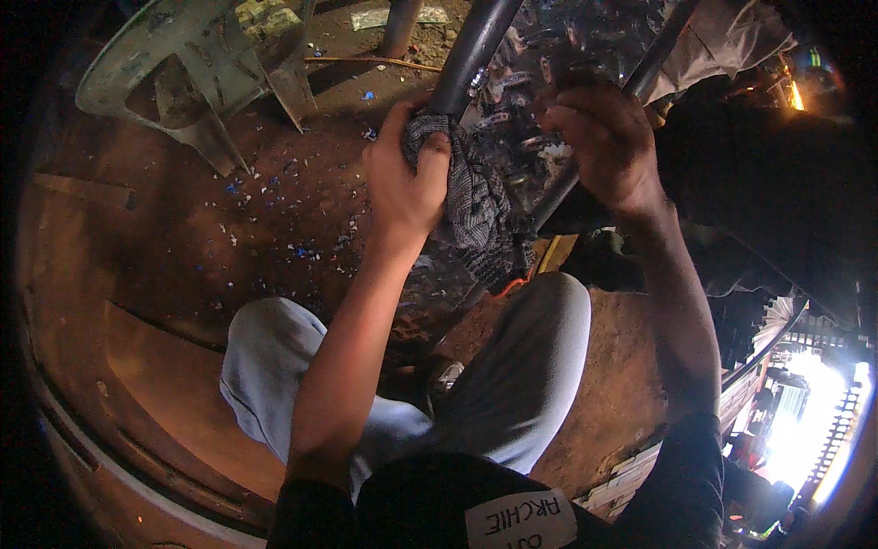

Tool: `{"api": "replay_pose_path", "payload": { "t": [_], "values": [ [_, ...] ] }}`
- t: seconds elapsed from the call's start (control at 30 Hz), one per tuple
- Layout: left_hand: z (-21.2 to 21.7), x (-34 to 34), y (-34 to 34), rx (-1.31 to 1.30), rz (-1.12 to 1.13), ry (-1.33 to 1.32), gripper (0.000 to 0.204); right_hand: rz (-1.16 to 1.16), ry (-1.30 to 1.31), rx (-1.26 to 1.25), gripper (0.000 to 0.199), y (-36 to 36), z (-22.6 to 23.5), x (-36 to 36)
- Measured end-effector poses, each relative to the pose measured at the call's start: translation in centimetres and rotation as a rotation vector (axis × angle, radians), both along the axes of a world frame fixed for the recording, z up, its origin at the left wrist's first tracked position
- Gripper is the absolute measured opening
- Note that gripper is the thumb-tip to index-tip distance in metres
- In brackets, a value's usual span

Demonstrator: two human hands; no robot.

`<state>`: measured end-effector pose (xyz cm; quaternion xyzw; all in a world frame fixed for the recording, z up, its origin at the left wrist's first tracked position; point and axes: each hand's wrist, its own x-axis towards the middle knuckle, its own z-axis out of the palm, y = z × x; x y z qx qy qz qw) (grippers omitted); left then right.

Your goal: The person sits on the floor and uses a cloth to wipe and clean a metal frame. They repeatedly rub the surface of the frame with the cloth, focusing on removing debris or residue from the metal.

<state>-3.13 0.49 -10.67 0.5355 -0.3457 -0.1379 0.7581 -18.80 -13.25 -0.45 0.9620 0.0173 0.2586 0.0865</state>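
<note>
My left hand (402, 183) is closed round a bunched grey knit cloth (477, 206), pressing it against a dark metal tube (471, 59) that slants up and away. The cloth's lower end hangs below the hand, above my knees. My right hand (608, 146) is raised over a second dark tube (658, 46), with its fingers curled in and pinched together. Whatever is between those fingertips is too dark to make out. Between the two tubes lies a dark surface (521, 101) littered with shiny scraps.
A worn plastic chair (151, 73) stands at the far left. Blue and white bits (274, 206) lie scattered over the brown ground. Orange sparks (794, 91) glow at the far right, beyond a large dark shape (759, 183). Pale cloth (722, 41) lies behind the second tube.
</note>
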Motion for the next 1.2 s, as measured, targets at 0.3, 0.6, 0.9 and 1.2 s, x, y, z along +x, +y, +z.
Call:
{"api": "replay_pose_path", "payload": {
  "t": [0.3,0.6,0.9,1.2],
  "values": [
    [-0.1,0.0,0.1,0.017,0.017,-0.026,0.032,-0.016,0.026,0.030,0.036,1.4,1.2,-0.4],
    [-0.5,0.1,0.0,-0.008,0.002,-0.026,0.036,-0.057,-0.037,-0.152,0.031,0.9,-0.4,-0.1],
    [-0.6,0.1,-0.2,0.002,-0.003,0.011,0.036,-0.012,0.036,0.067,0.032,1.1,1.2,-0.8],
    [-0.5,0.2,-0.1,0.015,0.015,-0.024,0.036,0.034,0.039,-0.047,0.034,0.8,1.2,-0.3]
  ]
}}
